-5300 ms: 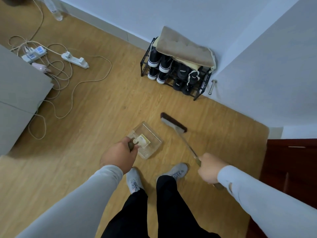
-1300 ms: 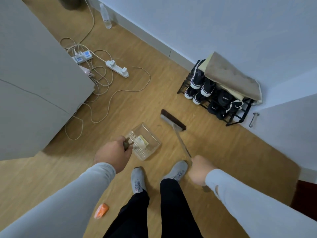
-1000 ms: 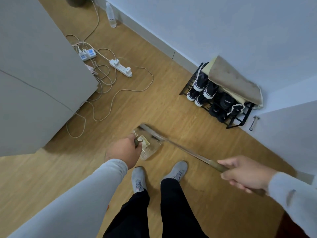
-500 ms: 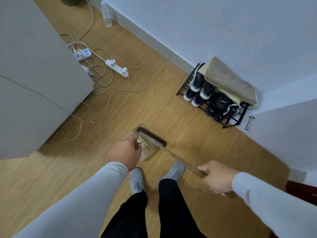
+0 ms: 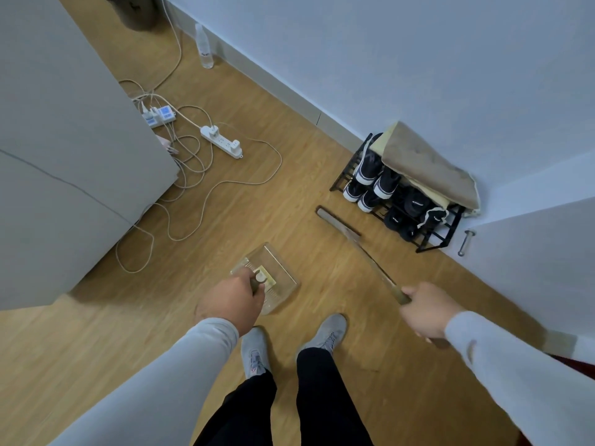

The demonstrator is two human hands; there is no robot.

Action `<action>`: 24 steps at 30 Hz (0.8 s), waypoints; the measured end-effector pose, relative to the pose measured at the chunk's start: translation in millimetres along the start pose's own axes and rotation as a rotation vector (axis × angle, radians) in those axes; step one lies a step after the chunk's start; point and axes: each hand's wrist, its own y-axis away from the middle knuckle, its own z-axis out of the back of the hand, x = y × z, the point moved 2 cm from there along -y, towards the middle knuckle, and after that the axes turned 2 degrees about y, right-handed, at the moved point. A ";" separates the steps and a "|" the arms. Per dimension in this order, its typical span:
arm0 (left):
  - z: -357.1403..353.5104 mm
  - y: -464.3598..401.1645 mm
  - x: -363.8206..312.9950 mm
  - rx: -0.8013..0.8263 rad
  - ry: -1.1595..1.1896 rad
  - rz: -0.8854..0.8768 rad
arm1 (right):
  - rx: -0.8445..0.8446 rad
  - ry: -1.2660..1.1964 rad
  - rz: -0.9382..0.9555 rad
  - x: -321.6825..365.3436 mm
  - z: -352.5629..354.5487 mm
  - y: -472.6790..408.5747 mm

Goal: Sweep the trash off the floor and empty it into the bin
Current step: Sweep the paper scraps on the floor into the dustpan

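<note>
Trash (image 5: 266,275), a pale scrap, lies inside the clear dustpan (image 5: 269,278), which the left hand (image 5: 230,300) holds by its handle above the wood floor (image 5: 289,201). The right hand (image 5: 426,310) grips the broom (image 5: 357,244), whose head has swung off the pan and out toward the shoe rack (image 5: 402,201). That suggests the scrap is gathered and only the bin remains; none is in view. Cables (image 5: 199,175) and a power strip (image 5: 221,142) sprawl beside a grey cabinet (image 5: 64,140).
</note>
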 end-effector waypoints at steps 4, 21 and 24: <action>0.4 2.4 1.8 0.012 0.004 0.003 | 0.136 0.227 0.030 32.4 -48.0 -13.1; 22.1 24.1 60.5 -0.033 0.096 0.107 | 0.084 -0.218 0.039 -20.5 32.9 33.5; 22.3 26.9 72.0 -0.032 0.089 0.146 | 0.015 -0.064 0.063 12.4 13.5 12.5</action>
